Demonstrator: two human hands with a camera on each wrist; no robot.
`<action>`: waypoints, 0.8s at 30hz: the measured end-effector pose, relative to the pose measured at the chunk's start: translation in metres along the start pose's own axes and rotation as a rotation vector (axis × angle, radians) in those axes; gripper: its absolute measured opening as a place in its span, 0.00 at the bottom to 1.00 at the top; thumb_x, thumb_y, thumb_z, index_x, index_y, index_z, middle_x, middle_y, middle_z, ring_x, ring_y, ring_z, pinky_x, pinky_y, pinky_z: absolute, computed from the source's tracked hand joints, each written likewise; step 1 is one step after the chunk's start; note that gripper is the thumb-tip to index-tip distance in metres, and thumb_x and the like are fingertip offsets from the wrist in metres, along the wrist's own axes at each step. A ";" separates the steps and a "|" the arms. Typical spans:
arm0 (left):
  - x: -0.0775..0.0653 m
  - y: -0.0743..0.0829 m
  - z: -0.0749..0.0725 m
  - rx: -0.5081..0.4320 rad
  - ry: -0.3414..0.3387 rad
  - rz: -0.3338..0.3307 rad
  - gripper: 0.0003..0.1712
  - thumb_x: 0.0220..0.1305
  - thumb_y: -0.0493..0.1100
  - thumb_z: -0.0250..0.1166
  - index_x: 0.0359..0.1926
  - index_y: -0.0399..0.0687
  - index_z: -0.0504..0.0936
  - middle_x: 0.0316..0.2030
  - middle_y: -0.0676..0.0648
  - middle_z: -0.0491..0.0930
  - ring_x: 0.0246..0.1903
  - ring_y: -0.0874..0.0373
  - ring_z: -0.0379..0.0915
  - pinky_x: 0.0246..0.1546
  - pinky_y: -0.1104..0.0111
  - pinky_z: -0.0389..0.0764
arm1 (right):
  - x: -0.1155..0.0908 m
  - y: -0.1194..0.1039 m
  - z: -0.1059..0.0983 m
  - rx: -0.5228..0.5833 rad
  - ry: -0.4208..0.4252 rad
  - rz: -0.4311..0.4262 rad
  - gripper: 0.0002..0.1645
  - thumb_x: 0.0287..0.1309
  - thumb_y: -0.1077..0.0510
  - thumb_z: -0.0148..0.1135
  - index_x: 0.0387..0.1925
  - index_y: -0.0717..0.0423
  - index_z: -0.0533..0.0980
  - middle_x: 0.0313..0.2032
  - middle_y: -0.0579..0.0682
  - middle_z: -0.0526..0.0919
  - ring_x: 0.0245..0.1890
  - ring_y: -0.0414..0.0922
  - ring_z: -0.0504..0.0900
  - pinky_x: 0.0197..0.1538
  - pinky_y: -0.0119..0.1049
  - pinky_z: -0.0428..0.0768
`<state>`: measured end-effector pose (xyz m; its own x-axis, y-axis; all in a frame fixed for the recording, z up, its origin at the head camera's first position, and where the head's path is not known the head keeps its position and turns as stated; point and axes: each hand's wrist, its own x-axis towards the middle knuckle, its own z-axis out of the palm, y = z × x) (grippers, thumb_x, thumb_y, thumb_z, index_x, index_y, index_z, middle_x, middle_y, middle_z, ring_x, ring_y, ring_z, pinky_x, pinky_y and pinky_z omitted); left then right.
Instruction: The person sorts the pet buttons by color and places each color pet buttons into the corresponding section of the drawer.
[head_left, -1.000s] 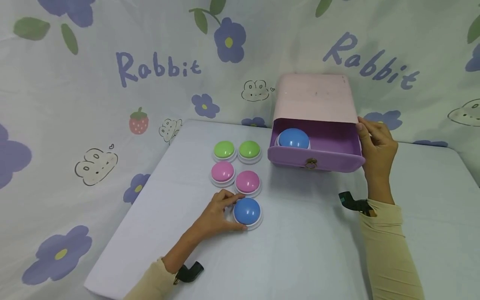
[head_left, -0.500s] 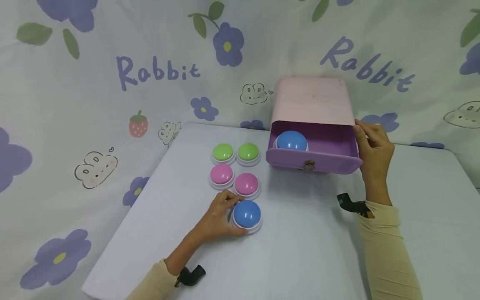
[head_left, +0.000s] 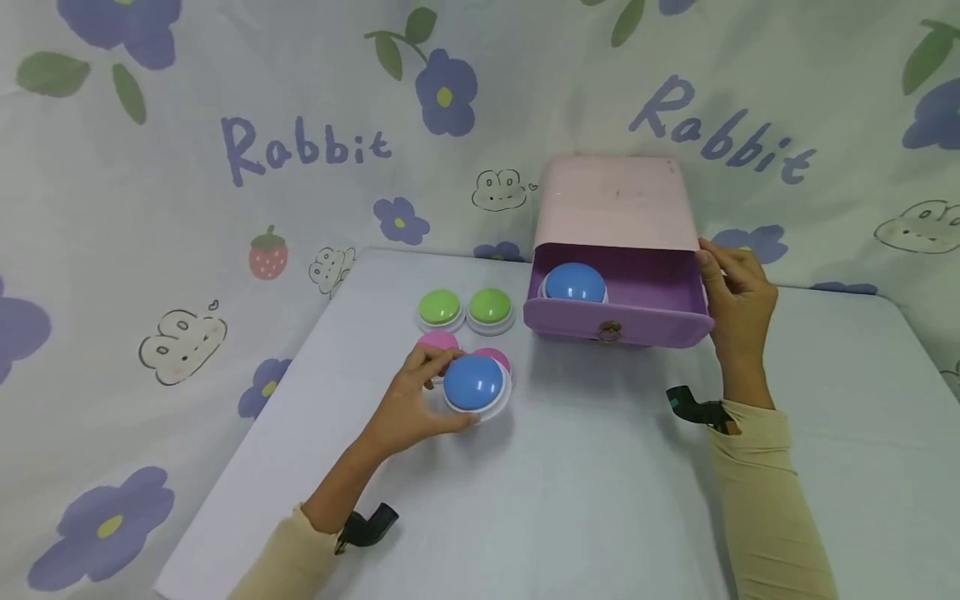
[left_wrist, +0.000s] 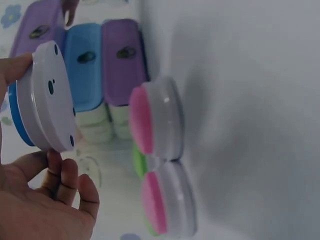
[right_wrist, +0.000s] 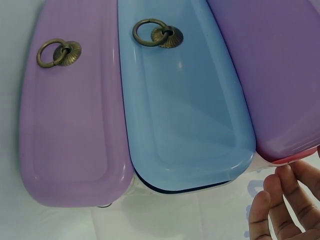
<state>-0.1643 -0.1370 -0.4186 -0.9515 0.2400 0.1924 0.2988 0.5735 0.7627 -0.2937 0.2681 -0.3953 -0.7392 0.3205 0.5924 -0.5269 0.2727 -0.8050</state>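
My left hand (head_left: 405, 407) holds a blue push button (head_left: 473, 382) by its white rim, thumb and fingers on opposite sides. The button is lifted off the table and tilted; its white underside faces the left wrist view. Behind it, two pink buttons (left_wrist: 141, 120) sit on the table, partly hidden in the head view. My right hand (head_left: 738, 304) touches the right side of a pink drawer cabinet (head_left: 615, 200), fingertips on its edge beside the pulled-out purple top drawer (head_left: 573, 321). Inside that drawer, at its left, lies another blue button (head_left: 575, 282).
Two green buttons (head_left: 491, 307) stand side by side behind the pink ones. Below the top drawer, a blue drawer (right_wrist: 195, 100) and a lower purple drawer (right_wrist: 75, 110), both with brass rings, are pushed in. A patterned cloth (head_left: 315, 208) hangs behind the white table (head_left: 585, 483).
The left hand has raised the blue button off the table and moved it slightly away from the body, so it now covers part of the pink buttons. The right hand stays at the cabinet.
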 end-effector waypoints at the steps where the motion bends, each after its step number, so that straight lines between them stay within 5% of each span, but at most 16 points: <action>1: 0.003 0.002 -0.004 -0.005 0.010 -0.002 0.48 0.44 0.48 0.83 0.67 0.46 0.74 0.54 0.49 0.67 0.56 0.51 0.66 0.51 0.50 0.75 | 0.000 0.000 0.000 0.003 0.000 0.000 0.13 0.65 0.62 0.65 0.50 0.59 0.85 0.42 0.43 0.83 0.44 0.39 0.77 0.43 0.24 0.76; 13: 0.034 0.036 -0.024 -0.076 0.055 -0.057 0.47 0.48 0.48 0.80 0.69 0.47 0.72 0.55 0.47 0.65 0.55 0.46 0.62 0.51 0.48 0.76 | -0.008 -0.033 0.004 -0.001 -0.009 0.001 0.13 0.66 0.64 0.64 0.50 0.65 0.83 0.40 0.39 0.82 0.44 0.37 0.77 0.43 0.22 0.76; 24: 0.064 0.072 -0.036 -0.090 0.092 -0.052 0.45 0.49 0.49 0.80 0.68 0.51 0.73 0.53 0.48 0.65 0.51 0.48 0.62 0.48 0.53 0.73 | -0.007 -0.037 0.002 0.003 -0.021 -0.010 0.14 0.66 0.64 0.64 0.51 0.65 0.83 0.41 0.40 0.82 0.45 0.38 0.77 0.47 0.23 0.77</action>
<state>-0.2065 -0.1084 -0.3290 -0.9695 0.1364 0.2034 0.2448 0.5101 0.8246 -0.2699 0.2538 -0.3699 -0.7423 0.2988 0.5997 -0.5358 0.2729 -0.7991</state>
